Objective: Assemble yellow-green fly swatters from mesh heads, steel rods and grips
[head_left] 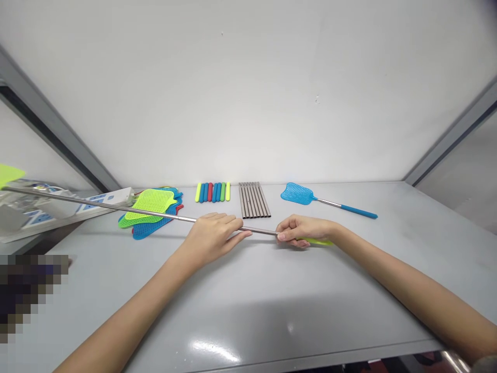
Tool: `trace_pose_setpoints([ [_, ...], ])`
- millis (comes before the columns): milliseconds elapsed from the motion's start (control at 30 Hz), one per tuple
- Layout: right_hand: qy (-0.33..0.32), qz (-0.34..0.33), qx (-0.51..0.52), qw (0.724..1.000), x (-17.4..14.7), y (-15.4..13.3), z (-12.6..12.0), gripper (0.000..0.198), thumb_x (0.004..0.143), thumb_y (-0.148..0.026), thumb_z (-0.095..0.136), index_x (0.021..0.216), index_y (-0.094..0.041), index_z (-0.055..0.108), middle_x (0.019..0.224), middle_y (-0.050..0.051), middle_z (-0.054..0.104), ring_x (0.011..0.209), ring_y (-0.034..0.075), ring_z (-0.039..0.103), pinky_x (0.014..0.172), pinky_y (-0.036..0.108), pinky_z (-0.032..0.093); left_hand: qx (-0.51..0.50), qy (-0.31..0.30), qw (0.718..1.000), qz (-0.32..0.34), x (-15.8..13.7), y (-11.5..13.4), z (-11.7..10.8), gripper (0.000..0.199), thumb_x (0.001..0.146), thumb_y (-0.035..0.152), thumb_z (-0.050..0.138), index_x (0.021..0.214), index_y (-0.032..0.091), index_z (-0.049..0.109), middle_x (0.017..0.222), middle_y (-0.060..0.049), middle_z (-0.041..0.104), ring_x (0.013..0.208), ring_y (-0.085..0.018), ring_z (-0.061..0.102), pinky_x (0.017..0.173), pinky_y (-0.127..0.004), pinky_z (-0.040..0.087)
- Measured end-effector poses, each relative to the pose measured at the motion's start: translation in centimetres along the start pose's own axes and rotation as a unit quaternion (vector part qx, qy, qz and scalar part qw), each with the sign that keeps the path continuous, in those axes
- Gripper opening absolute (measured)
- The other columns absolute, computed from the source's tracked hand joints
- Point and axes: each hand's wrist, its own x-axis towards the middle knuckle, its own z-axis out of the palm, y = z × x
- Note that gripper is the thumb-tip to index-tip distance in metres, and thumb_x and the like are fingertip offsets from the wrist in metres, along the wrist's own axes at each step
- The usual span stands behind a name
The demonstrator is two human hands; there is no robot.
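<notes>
A telescopic fly swatter (155, 213) is stretched out long, its thin metal rod slanting from my right hand up to the left edge. Its yellow-green head shows only partly there. My right hand (297, 230) is closed around the yellow-green handle, whose end pokes out beyond my fingers. Midway, my left hand (215, 235) wraps over the rod, with the thumb stretched along below it. Behind my hands lie several bare metal tubes (254, 200) in a row and several coloured handle grips (213, 192). To the right rests a blue fly swatter (298, 194) with its rod short.
Mesh swatter heads (151, 204) in green, blue and red are piled on the left of the grey table (310, 311). Beside them stand white power strips (104, 202) with plastic-wrapped items. A white wall (248, 93) closes off the back. A pixelated patch covers the lower left.
</notes>
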Motion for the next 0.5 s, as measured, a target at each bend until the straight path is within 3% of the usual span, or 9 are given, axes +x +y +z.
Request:
trace_pose_setpoints([
  [267,0.061,-0.026,-0.108,0.992,0.28,0.05,0.14,0.034,0.076,-0.044,0.052,0.068,-0.011,0.055,0.057,-0.002,0.048,0.042,0.004,0.038,0.041,0.018,0.031,0.019,0.012,1.0,0.005,-0.41,0.15,0.97,0.03,0.087,0.035,0.038,0.065,0.019,0.049,0.058,0.002,0.056,0.056,-0.012,0.05,0.051,-0.025,0.025],
  [500,0.065,-0.026,-0.1,0.993,0.52,0.07,0.58,0.033,0.08,-0.04,0.048,0.065,-0.011,0.053,0.052,-0.004,0.042,0.04,0.003,0.034,0.04,0.018,0.028,0.024,0.025,0.999,0.006,-0.43,0.3,0.97,0.029,0.086,0.034,0.04,0.063,0.018,0.049,0.055,0.002,0.054,0.054,-0.011,0.048,0.051,-0.025,0.025],
])
